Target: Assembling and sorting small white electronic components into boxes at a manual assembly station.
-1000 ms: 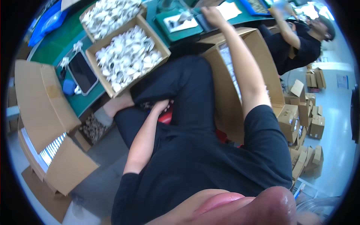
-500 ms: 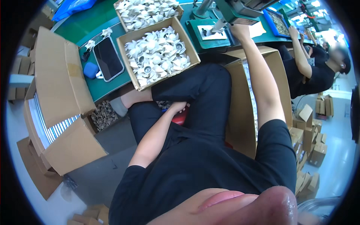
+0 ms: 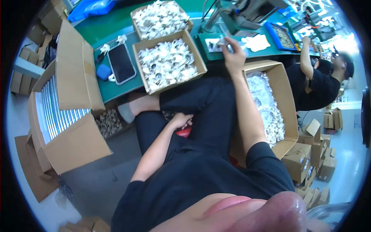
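Note:
My left hand (image 3: 181,120) rests on my lap between my crossed legs, fingers curled, next to a red seat edge (image 3: 184,132). Whether it holds anything is hidden. My right hand (image 3: 233,53) is raised to the green bench (image 3: 116,91), pinching a small pale part (image 3: 223,41) in front of a green fixture plate (image 3: 211,45). A cardboard box (image 3: 169,63) full of small white wrapped parts sits just left of that hand. A second such box (image 3: 160,18) stands behind it.
A big open carton (image 3: 270,104) of white pieces stands by my right knee. Another carton (image 3: 58,112) with rows of thin sheets is on my left. A phone (image 3: 121,63) and blue case (image 3: 103,72) lie on the bench. Another person (image 3: 317,83) works at right, near small stacked cartons (image 3: 317,154).
The view tilted so the bench and boxes sit lower and nearer. My right hand stayed raised at the fixture plate. My left hand stayed on my lap.

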